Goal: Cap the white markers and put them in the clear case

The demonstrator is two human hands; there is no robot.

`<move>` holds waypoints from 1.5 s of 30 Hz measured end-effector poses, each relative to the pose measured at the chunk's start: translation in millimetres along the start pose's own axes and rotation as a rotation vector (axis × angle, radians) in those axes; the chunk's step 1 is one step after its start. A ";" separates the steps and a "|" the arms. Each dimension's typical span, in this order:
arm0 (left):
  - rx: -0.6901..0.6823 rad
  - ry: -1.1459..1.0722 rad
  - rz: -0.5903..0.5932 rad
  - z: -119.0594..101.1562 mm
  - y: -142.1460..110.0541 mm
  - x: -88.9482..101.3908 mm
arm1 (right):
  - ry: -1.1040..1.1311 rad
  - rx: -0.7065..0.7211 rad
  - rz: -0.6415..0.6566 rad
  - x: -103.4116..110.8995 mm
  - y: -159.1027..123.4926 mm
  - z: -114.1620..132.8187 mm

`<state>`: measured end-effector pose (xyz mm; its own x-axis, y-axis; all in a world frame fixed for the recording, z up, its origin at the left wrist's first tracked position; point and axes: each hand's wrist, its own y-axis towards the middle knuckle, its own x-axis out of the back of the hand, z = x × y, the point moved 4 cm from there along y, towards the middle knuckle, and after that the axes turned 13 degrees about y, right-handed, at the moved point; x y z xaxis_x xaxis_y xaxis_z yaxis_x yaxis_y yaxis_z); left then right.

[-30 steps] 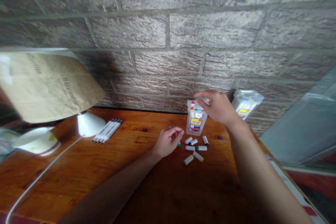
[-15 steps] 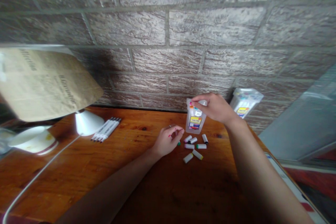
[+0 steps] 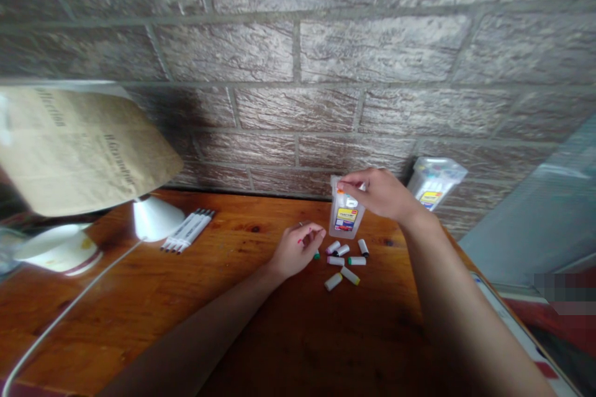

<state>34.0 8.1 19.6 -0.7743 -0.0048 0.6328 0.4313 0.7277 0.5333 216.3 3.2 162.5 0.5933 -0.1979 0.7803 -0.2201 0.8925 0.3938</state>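
Observation:
My right hand is at the top of an upright clear plastic marker case, with fingers and thumb closed together at its mouth. A bit of orange shows by the fingertips; what they hold, if anything, is hidden. Resting on the table to the left of the case, my left hand has its fingers curled, thumb and index tips close together; its palm is hidden. A green-ended piece peeks out beneath it. Several short white marker caps with coloured ends lie scattered in front of the case.
Several white markers lie side by side at left, near a lamp base with a paper shade and a white cord. A white bowl stands farther left. A second clear case stands behind my right forearm, near the brick wall.
My right hand has shifted slightly at the case mouth; the pink and teal spots seen there are no longer visible, and orange remains. The left hand and the loose caps stay nearly in place.

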 end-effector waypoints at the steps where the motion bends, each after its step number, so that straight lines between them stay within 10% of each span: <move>1: 0.002 0.001 0.003 0.2 -0.1 -0.2 | 0.015 0.004 0.012 -0.3 -0.4 1.0; 45: 0.014 -0.015 0.008 -0.5 -0.3 -0.5 | 0.067 0.054 -0.021 -5.1 2.3 -3.9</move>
<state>34.5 7.6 19.4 -0.7781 0.0111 0.6281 0.4306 0.7374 0.5204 215.8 7.9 157.5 0.6484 -0.1875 0.7379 -0.2469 0.8650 0.4367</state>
